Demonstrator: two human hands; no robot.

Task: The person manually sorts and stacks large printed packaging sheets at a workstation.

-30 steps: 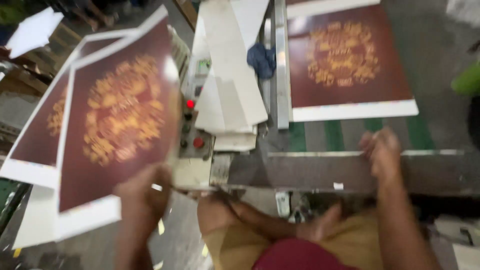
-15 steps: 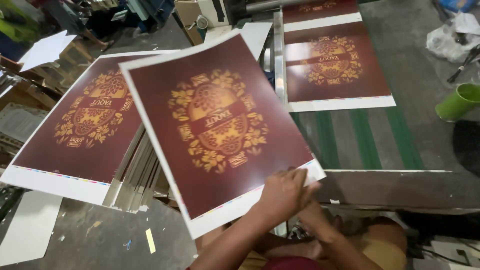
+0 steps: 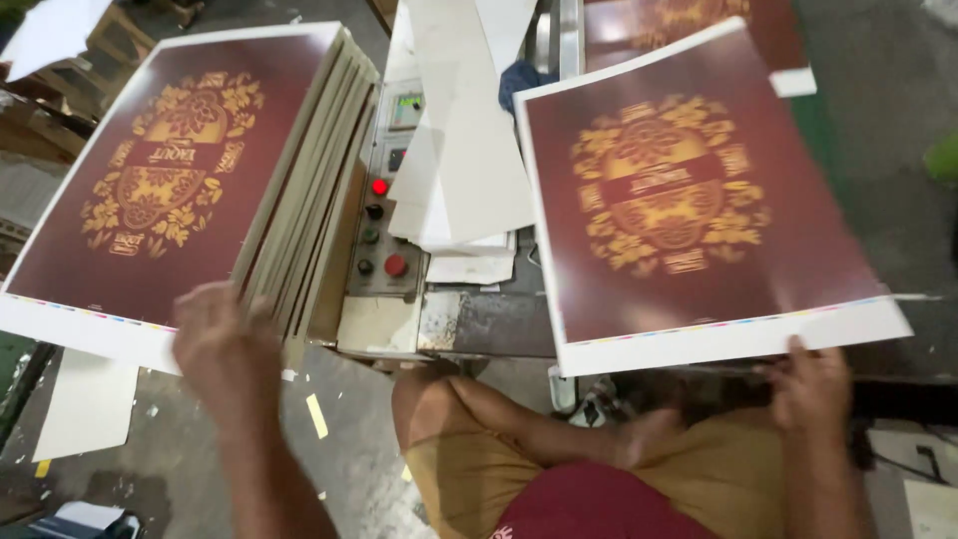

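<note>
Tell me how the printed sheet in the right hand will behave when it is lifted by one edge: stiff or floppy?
The printed sheet probably flexes: it is large and thin, gripped only at its white bottom margin by the right hand. It seems light, since one hand carries it. Its surface looks glossy, so it may slide easily over the stack of sheets by the left hand.

A printed sheet (image 3: 689,200) shows a deep maroon field with a gold floral ornament at its centre, a white border and a thin strip of multicoloured marks along the lower margin. The top sheet of the stack (image 3: 160,170) carries the same maroon-and-gold pattern. A grey control panel (image 3: 384,200) bears 2 red buttons and several dark ones. Plain white sheets (image 3: 464,150) lie beside it.
</note>
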